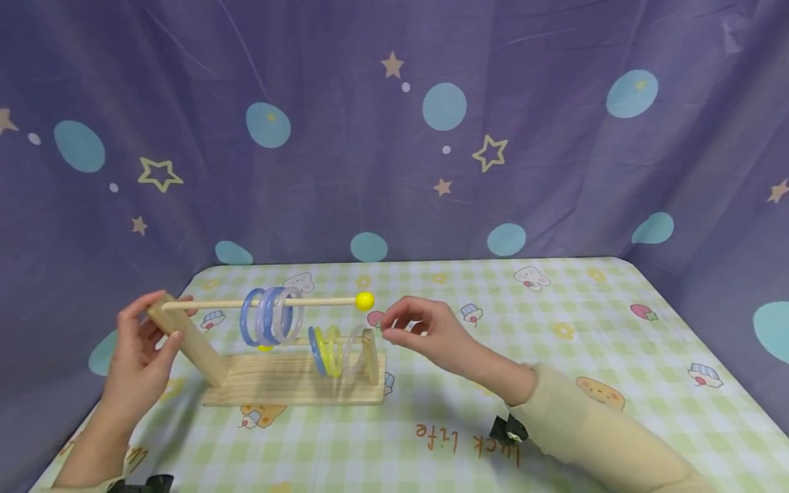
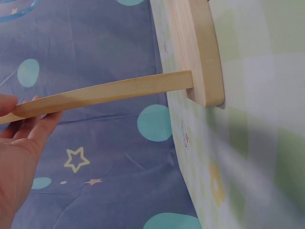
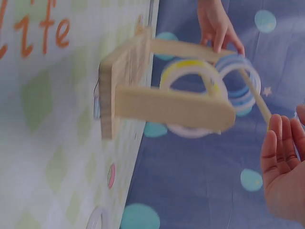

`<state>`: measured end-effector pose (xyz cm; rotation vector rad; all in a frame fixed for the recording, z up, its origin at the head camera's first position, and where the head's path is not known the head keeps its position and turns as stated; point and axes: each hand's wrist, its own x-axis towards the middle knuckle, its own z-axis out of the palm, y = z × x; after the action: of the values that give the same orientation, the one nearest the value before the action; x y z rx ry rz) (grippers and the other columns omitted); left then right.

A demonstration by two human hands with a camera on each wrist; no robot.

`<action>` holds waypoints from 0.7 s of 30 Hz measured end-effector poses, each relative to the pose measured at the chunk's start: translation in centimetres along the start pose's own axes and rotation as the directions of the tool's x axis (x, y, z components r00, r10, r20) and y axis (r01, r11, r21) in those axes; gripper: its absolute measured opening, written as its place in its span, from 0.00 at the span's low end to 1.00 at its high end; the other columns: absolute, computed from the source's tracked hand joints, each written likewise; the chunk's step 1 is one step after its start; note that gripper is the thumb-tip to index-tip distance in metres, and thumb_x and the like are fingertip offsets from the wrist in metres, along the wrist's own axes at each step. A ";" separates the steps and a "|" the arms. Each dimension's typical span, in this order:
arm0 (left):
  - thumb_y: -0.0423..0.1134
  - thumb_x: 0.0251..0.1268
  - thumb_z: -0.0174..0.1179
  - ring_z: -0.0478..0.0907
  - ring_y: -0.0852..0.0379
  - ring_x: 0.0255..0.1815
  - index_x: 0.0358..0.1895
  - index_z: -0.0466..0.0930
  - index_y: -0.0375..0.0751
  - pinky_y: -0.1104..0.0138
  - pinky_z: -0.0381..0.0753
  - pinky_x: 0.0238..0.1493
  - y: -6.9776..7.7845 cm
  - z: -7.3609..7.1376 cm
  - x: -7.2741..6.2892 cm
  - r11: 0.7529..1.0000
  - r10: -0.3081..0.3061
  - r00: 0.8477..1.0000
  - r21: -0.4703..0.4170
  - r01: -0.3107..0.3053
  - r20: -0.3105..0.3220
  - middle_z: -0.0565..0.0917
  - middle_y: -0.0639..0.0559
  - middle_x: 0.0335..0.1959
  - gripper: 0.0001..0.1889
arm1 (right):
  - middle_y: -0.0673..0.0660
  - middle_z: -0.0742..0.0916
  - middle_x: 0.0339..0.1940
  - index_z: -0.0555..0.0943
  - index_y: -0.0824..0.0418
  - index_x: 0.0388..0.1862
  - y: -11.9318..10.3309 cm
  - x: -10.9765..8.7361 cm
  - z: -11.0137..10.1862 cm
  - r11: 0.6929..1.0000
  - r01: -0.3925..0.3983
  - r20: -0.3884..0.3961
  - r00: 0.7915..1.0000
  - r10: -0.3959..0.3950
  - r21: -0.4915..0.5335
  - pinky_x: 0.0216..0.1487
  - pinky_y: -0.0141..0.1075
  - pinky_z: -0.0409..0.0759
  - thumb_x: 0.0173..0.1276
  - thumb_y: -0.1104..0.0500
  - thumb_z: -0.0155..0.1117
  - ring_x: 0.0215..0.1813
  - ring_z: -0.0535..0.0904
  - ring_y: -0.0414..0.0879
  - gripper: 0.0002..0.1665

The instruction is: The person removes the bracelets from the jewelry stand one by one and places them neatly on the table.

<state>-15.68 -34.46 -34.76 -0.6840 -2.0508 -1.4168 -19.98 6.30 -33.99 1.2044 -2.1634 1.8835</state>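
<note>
A wooden ring stand (image 1: 290, 383) has two horizontal rods, each with plastic rings. On the upper rod (image 1: 329, 302) hang blue and pale translucent rings (image 1: 266, 318). Blue, yellow and clear rings (image 1: 333, 352) are on the lower rod, close to the short right post (image 1: 370, 359). My left hand (image 1: 138, 352) grips the top of the tall left post (image 2: 124, 90), thumb on the near side and fingers behind. To the right of the yellow ball (image 1: 365, 300) at the upper rod's end, my right hand (image 1: 431, 332) is held with loosely bent fingers and nothing visible in it.
The stand's base rests on a green checked tablecloth (image 1: 555, 424) with cartoon prints. A purple curtain (image 1: 345, 192) with stars and blue spots surrounds the table at the back and sides. Black straps (image 1: 509, 430) show at both wrists.
</note>
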 end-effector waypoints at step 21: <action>0.10 0.63 0.39 0.72 0.62 0.59 0.73 0.47 0.32 0.80 0.71 0.52 0.0 0.2 -0.3 0.996 -0.053 0.998 0.066 0.055 -0.034 0.73 0.54 0.63 0.35 | 0.56 0.82 0.58 0.77 0.63 0.61 -0.6 1.8 6.7 0.996 -0.017 0.174 0.985 0.001 0.091 0.40 0.35 0.82 0.67 0.66 0.65 0.49 0.82 0.41 0.23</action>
<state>-15.49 -34.32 -34.95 -0.5783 -2.0957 -1.3737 -17.89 -0.29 -34.36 1.4283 -2.1885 1.9716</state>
